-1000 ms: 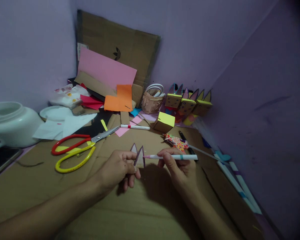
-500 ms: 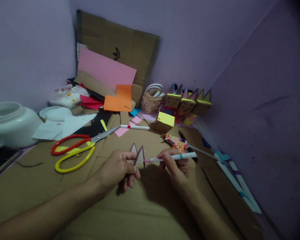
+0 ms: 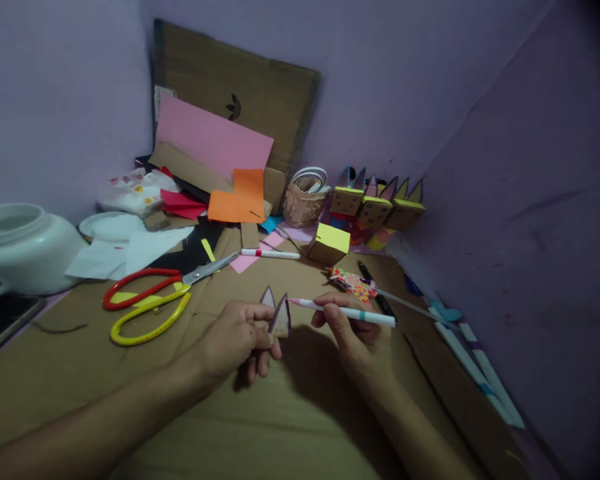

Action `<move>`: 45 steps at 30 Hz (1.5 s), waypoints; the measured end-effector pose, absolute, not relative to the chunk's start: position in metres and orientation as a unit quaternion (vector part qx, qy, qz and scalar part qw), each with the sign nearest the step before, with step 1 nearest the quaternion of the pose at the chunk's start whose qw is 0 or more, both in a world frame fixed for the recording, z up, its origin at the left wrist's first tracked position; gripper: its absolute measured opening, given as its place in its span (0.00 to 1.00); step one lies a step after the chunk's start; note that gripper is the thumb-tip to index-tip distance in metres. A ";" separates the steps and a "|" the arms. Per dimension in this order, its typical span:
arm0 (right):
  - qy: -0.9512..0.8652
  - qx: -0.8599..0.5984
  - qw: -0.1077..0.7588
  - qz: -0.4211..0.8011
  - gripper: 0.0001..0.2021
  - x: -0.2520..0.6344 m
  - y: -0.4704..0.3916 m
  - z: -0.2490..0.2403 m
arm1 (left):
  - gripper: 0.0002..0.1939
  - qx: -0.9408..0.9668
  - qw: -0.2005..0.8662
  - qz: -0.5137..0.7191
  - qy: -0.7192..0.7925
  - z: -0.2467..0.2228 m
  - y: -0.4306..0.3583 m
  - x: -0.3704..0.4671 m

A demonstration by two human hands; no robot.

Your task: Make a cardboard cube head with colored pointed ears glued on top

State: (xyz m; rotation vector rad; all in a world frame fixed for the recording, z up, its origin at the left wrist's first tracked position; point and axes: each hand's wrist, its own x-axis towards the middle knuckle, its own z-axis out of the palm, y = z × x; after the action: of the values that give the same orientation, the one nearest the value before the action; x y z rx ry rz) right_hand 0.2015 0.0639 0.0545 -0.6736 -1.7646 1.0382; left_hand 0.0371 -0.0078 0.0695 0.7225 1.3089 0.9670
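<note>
My left hand (image 3: 250,335) pinches two pointed paper ears (image 3: 281,320) by their lower part, tips up. Both ears have dark purple edges and pale middles. In my right hand (image 3: 357,330) is a white marker pen (image 3: 353,311) with a teal band and a pink tip, held like a pencil. Its tip meets or nearly meets the upper edge of the right ear. Beyond my hands stands a small cardboard box (image 3: 325,251) with a yellow top.
Large scissors (image 3: 150,303) with red and yellow handles lie open at left. A red-banded marker (image 3: 270,254) lies behind my hands; a floral glue gun (image 3: 353,285) lies at right. Box-headed figures (image 3: 375,207) with pointed ears stand at the back. A white pot (image 3: 30,253) sits far left.
The marker's tip has moved up along the right ear's edge, from near its base to near its point. My left hand and the ears have hardly moved.
</note>
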 end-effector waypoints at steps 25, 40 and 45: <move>-0.740 -0.268 0.443 0.429 0.08 0.203 0.062 0.054 | 0.13 0.315 0.627 0.423 0.573 0.071 -0.008 0.039; -0.733 -0.267 0.446 0.438 0.06 0.204 0.063 0.052 | 0.11 0.321 0.626 0.426 0.569 0.069 -0.008 0.038; -0.747 -0.284 0.393 0.454 0.10 0.205 0.059 0.055 | 0.07 0.319 0.619 0.434 0.571 0.069 -0.007 0.039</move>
State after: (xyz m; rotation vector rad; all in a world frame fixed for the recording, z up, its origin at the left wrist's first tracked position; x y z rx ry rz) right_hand 0.2049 0.0588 0.0549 -0.7203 -1.8964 1.1532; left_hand 0.0385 -0.0073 0.0687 0.7341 1.3137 0.9977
